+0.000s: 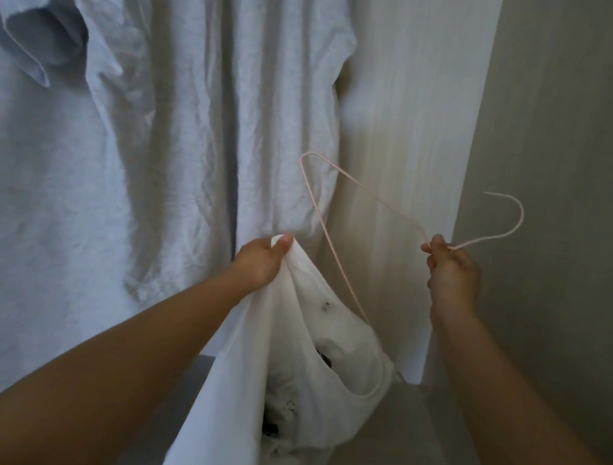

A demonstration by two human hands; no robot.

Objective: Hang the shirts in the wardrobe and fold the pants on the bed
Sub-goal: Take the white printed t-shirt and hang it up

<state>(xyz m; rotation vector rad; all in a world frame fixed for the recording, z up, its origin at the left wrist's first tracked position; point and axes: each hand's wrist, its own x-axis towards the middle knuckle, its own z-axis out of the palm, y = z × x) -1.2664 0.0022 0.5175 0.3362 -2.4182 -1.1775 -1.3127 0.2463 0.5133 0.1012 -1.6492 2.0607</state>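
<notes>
Nothing here can be read. The shirt [238,377] gripped by the left hand [261,261] bears dark print below that hand and to the lower left of the right hand [453,274] (it shows through folded, blurred cloth), yet its marks form no legible letter, number, brand or sign.

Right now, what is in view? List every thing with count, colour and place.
hanging shirts: at least two, pale grey and white, left and centre
held shirt: one, white with dark print, bottom centre
hanger: one, pink wire, centre, lower end inside the held shirt
wardrobe panel: one, white, right of the hanging shirts
left hand: one, grips the held shirt's top edge
right hand: one, pinches the hanger below its hook
</notes>
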